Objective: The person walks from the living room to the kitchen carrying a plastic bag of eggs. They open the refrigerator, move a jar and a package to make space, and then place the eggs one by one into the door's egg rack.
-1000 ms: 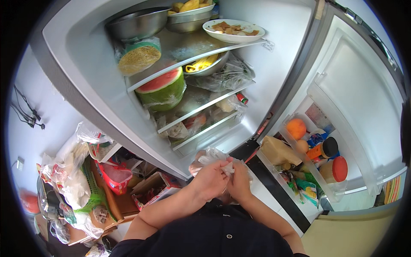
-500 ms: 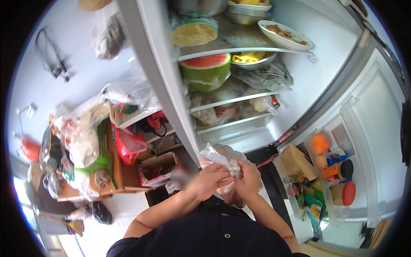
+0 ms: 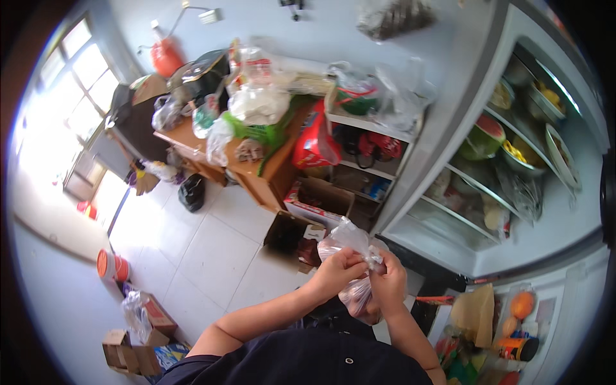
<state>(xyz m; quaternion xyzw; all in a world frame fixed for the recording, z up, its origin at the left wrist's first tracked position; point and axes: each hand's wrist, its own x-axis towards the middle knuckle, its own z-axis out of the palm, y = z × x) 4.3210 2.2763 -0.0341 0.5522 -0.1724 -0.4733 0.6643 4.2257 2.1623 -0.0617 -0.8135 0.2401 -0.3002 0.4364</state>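
A clear plastic bag (image 3: 357, 296) with pinkish, rounded contents hangs in front of my body. My left hand (image 3: 341, 273) pinches the gathered neck of the bag from the left. On its other side, my right hand (image 3: 389, 282) is closed round the same twisted neck. The loose top of the bag sticks up above my fingers. What exactly lies inside cannot be made out through the plastic.
At the right stands an open fridge with a cut watermelon (image 3: 482, 137), bowls and a white plate (image 3: 562, 156). Its door shelves hold an orange (image 3: 522, 304) and jars. A cluttered wooden desk (image 3: 276, 183), cardboard boxes (image 3: 285, 234) and a black bag (image 3: 191, 193) are to the left.
The view has swung left, so the fridge sits farther right and more of the room and floor shows. Both hands still grip the bag's neck.
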